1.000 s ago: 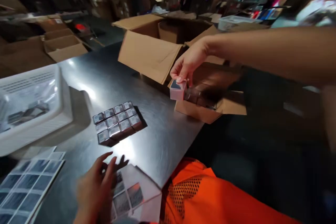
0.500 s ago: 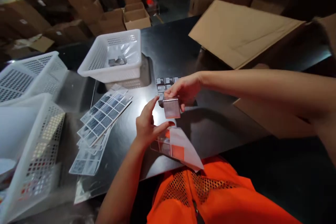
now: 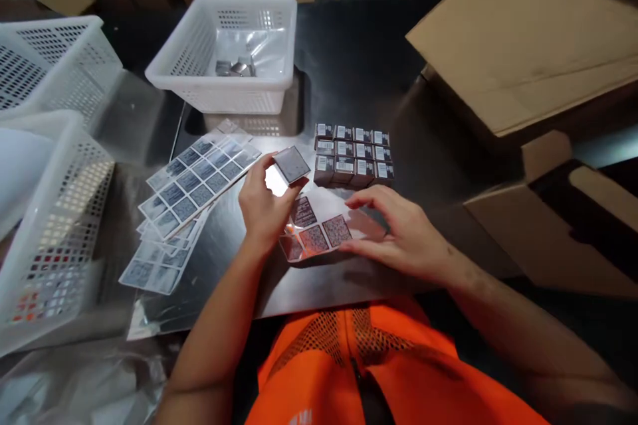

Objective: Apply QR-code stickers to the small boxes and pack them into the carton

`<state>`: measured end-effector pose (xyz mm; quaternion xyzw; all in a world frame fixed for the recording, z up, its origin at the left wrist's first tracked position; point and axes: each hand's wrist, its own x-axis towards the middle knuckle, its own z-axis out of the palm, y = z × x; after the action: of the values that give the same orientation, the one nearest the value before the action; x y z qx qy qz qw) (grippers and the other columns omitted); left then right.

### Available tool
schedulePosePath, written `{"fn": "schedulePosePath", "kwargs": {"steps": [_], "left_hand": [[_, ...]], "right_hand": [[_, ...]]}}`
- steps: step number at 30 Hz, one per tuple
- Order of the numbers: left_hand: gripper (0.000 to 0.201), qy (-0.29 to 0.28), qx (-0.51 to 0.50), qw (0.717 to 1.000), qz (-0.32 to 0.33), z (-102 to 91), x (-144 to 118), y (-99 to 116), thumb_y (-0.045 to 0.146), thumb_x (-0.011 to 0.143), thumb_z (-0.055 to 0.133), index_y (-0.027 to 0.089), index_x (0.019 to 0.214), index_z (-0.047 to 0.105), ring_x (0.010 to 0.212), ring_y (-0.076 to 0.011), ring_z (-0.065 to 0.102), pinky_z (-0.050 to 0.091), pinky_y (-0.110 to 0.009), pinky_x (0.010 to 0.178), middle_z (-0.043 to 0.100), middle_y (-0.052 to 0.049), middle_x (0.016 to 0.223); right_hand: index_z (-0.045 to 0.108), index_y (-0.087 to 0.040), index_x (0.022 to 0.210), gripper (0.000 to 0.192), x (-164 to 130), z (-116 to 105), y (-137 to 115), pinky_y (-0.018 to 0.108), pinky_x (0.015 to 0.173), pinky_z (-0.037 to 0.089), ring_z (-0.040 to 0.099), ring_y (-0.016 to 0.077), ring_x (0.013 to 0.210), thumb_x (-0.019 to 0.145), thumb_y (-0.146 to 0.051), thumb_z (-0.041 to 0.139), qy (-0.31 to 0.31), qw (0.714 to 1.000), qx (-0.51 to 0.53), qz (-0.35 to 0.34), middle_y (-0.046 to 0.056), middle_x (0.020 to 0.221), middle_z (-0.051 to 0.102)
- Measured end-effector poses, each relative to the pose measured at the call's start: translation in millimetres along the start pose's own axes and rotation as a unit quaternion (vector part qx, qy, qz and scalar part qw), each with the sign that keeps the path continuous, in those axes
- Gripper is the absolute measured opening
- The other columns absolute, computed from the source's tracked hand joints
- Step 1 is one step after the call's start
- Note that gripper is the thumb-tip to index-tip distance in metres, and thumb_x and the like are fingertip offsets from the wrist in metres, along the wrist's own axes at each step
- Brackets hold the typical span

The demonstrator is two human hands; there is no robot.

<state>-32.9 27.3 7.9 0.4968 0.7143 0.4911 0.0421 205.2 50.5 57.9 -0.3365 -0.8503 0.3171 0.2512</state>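
twelve or so small boxes (image 3: 351, 154) sit grouped on the table (image 3: 349, 66), while the left hand (image 3: 259, 206) grips another box (image 3: 292, 165) and the right hand (image 3: 399, 232), fingers flat, presses the label sheet (image 3: 319, 232), its stickers apparently not yet applied.

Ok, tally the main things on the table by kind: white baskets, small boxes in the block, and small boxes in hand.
White baskets: 3
Small boxes in the block: 12
Small box held in the left hand: 1
Total: 16
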Motion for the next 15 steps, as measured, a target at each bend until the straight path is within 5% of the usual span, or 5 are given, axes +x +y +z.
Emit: {"fn": "schedulePosePath", "kwargs": {"steps": [4,9,15], "left_hand": [[0.057,-0.001,0.004,1.000,-0.022,1.3,1,-2,0.029,0.068,0.090,0.021,0.120,0.068,0.109,-0.0239,0.069,0.054,-0.034,0.093,0.074,-0.005,0.116],[0.059,0.002,0.001,1.000,-0.019,3.6,0,-2,0.028,0.065,0.092,0.021,0.119,0.069,0.103,-0.0220,0.070,0.054,-0.029,0.076,0.075,-0.005,0.115],[0.062,0.007,0.000,1.000,-0.026,1.3,4,-5,0.030,0.067,0.092,0.015,0.123,0.068,0.104,-0.0234,0.070,0.055,-0.031,0.078,0.075,-0.009,0.116]], "right_hand": [[0.062,-0.023,0.117,0.045,-4,19,12,0.044,0.091,0.057,0.068,0.0275,0.104,0.081,-0.039,0.085,-0.002,1.000,-0.012,0.023,0.008,0.111,0.068],[0.061,-0.021,0.120,0.057,20,32,29,0.041,0.091,0.055,0.067,0.0256,0.105,0.072,-0.032,0.090,-0.033,0.997,0.035,0.054,0.007,0.114,0.070],[0.061,-0.024,0.118,0.035,32,31,29,0.028,0.069,0.049,0.070,0.0167,0.073,0.086,-0.031,0.075,-0.118,0.975,0.151,0.116,-0.004,0.080,0.074]]}}
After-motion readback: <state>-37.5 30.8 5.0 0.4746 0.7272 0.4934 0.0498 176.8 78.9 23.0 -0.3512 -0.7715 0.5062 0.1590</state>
